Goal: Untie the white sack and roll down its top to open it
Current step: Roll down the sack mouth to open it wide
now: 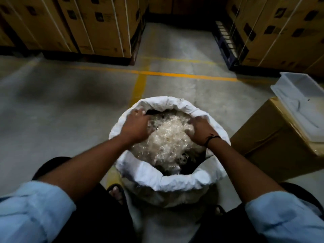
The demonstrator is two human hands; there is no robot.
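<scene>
The white sack [177, 181] stands upright on the floor between my legs. Its mouth is wide and its top is rolled down into a thick cuff all around. Inside lies a heap of clear, crinkled plastic pieces [168, 137]. My left hand [136, 125] reaches over the far left of the rim, fingers curled on the cuff there. My right hand [199, 130] is on the right side of the rim, fingers bent inward at the edge of the plastic; a dark band circles that wrist. Both hands are slightly blurred.
A brown carton [273, 142] stands right of the sack with a clear plastic tray [301, 106] on top. Stacks of strapped cartons [98, 23] on pallets line the back left and back right [280, 32]. Yellow lines [140, 85] mark the concrete floor.
</scene>
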